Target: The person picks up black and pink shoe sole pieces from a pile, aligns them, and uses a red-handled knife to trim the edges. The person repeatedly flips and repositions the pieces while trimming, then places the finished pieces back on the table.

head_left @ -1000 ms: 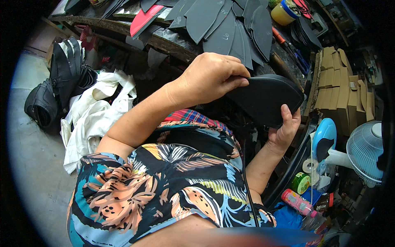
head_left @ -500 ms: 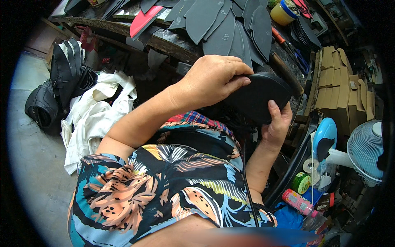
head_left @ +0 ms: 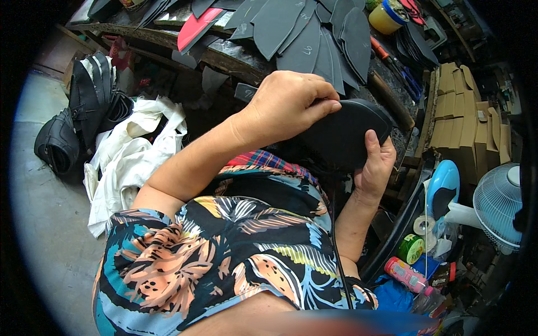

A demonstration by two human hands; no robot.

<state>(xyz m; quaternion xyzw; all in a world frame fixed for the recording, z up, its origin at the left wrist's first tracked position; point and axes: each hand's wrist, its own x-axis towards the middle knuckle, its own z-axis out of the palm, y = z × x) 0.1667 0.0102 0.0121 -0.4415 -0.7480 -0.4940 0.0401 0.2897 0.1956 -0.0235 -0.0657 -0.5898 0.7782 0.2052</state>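
A black, rounded sole-shaped piece point(head_left: 350, 131) is held up between my hands, in front of my lap. My left hand point(head_left: 294, 103) is closed, thumb and fingers pinching at the piece's upper left edge. Around its right side my right hand point(head_left: 374, 171) is closed, with the thumb lying on the face of the piece and the other fingers mostly behind it. A narrow dark end with a pale mark point(head_left: 245, 92) sticks out left of my left hand; I cannot tell whether it belongs to the same piece. The lower part of the piece fades into shadow.
Ahead is a worn workbench point(head_left: 238, 59) with fanned dark sole sheets point(head_left: 305, 50), a red piece point(head_left: 196, 31), an orange-handled tool point(head_left: 379, 49) and a yellow tub point(head_left: 386, 18). To the right are cardboard pieces point(head_left: 457, 112) and a fan point(head_left: 499, 204); to the left, white cloth point(head_left: 137, 151) and black shoe parts point(head_left: 59, 140).
My left hand has moved slightly left along the upper edge of the sole-shaped piece. The piece has shifted a little left and tilted. The narrow end beside my left hand shows more.
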